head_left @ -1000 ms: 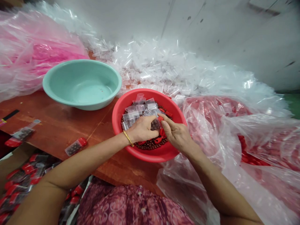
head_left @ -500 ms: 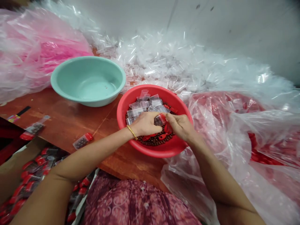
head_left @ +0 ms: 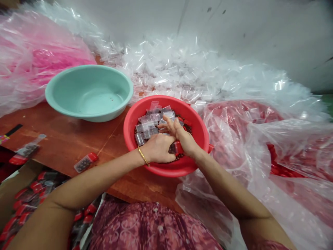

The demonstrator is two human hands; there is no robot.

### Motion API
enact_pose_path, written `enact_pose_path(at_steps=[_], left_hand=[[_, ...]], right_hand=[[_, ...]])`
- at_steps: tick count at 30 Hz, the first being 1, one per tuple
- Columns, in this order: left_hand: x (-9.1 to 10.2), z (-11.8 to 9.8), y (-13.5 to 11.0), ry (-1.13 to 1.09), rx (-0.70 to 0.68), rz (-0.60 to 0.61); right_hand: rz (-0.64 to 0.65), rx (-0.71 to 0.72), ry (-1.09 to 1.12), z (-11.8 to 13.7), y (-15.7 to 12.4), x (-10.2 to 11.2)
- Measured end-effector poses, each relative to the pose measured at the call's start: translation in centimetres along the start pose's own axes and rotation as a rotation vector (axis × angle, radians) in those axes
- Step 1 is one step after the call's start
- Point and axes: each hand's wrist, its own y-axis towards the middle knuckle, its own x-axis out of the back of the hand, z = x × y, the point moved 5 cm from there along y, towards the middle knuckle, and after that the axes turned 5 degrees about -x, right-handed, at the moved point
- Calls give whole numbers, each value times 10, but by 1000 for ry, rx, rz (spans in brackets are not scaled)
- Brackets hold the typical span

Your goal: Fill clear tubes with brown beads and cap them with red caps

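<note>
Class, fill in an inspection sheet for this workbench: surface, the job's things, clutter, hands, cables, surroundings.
Surface: wooden table, partly covered.
Job's things: red bowl holding dark beads and clear tubes; a capped tube sits between the hands.
Clutter: teal bowl; filled tubes loose on the table; box with more of them, lower left.
Hands: left hand closed on the capped tube; right hand open, fingers on the clear tubes.
Cables: nothing seen.
Surroundings: heap of empty tubes, pink bag, bag of red caps, grey wall.
</note>
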Motion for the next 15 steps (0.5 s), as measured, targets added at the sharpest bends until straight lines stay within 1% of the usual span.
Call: enact_pose_path(at_steps=[2, 4, 6, 8, 9, 10, 11, 13, 14, 15], left_hand=[[-2, 0, 3, 21, -5, 7], [1, 1, 7, 36, 2, -31], [11, 1, 7, 30, 24, -118], [29, 2, -4, -8, 70, -241], [40, 4, -16, -29, 104, -302], [51, 7, -33, -41, 146, -360], [61, 12, -54, -34, 202, -409], [77, 30, -109, 56, 367, -447], [81, 43, -141, 140, 491, -434], [82, 58, -175, 226, 634, -380]], right_hand=[[-35, 11, -41, 2, 1, 3], [-98, 34, -26, 5, 6, 9], [-125, 77, 7, 8, 14, 14], [-113, 127, -64, 9, 20, 16], [-81, 151, -163, 8, 20, 16], [-14, 178, -305, 7, 18, 12], [90, 211, -482, 4, 13, 6], [342, 274, -887, -6, -1, -9], [441, 288, -1075, -12, -8, -15], [504, 282, -1232, -17, -13, -18]])
